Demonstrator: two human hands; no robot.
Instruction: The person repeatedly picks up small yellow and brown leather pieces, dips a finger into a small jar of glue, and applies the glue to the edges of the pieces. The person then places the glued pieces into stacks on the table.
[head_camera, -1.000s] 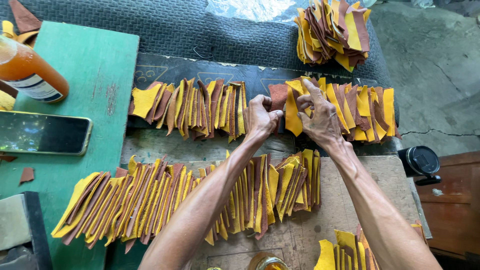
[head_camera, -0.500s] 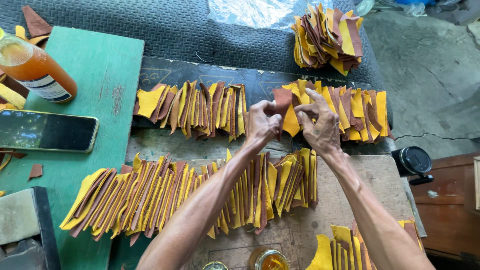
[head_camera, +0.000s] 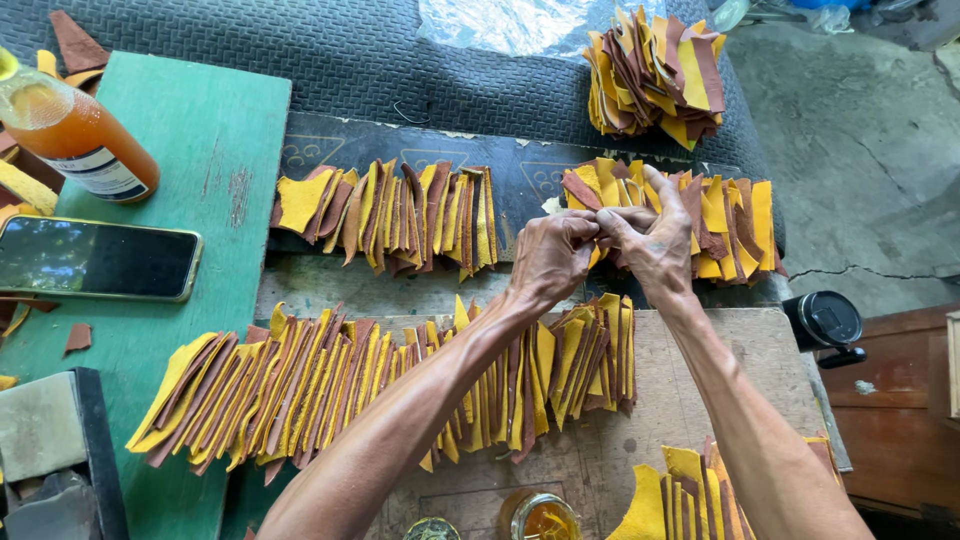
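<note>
My left hand (head_camera: 548, 257) and my right hand (head_camera: 650, 240) meet over the workbench, fingers pinched together on a small yellow and brown leather piece (head_camera: 601, 250) between them. Right behind the hands lies a fanned row of yellow and brown leather pieces (head_camera: 725, 225). Another such row (head_camera: 400, 212) lies to the left on the black mat. A long row (head_camera: 350, 385) runs across the wooden board under my forearms. A loose heap of pieces (head_camera: 655, 70) sits at the back.
A green board (head_camera: 180, 180) at left carries a phone (head_camera: 95, 258) and an orange-filled bottle (head_camera: 75, 135). A grey block (head_camera: 45, 440) sits at bottom left. Small jars (head_camera: 540, 515) stand at the near edge, and more leather pieces (head_camera: 690, 495). A black round object (head_camera: 825, 320) sits at right.
Both hands have closed together in front of the right back row; the brown and yellow piece they held up earlier is now mostly hidden within the fingers.
</note>
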